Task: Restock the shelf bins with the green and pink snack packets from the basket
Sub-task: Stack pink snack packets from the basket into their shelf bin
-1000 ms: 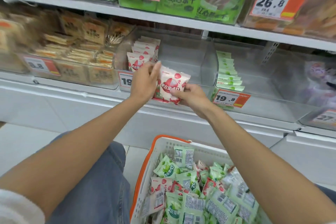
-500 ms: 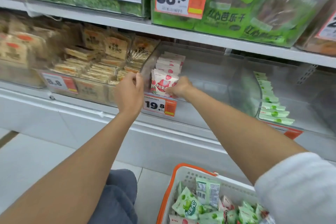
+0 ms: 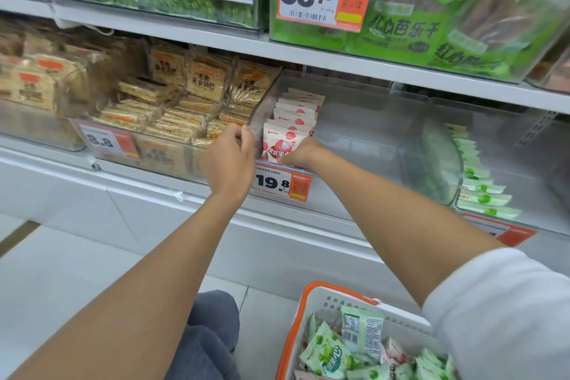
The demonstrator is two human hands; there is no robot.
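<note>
A front pink packet [image 3: 282, 140] stands upright at the head of a row of pink packets [image 3: 300, 106] inside a clear shelf bin [image 3: 354, 86]. My right hand [image 3: 297, 155] reaches over the bin's front wall and holds that packet at its lower right corner; the fingertips are hidden behind the wall. My left hand [image 3: 229, 160] grips the bin's front left corner. A second clear bin to the right holds a row of green packets [image 3: 481, 193]. The white basket [image 3: 296, 324] with an orange rim, at bottom right, contains green packets [image 3: 330, 352] and pink ones mixed.
A bin of yellow cracker packs [image 3: 172, 120] sits directly left of the pink bin. The upper shelf [image 3: 339, 62] overhangs with green bags. Price tags hang on the bin fronts, one marked 19.8 [image 3: 280, 183]. My knee [image 3: 212, 327] is beside the basket over white floor.
A second ago both hands held the pink packet in front of the bin. It now stands in the row's front, and my left hand has shifted to the bin's corner.
</note>
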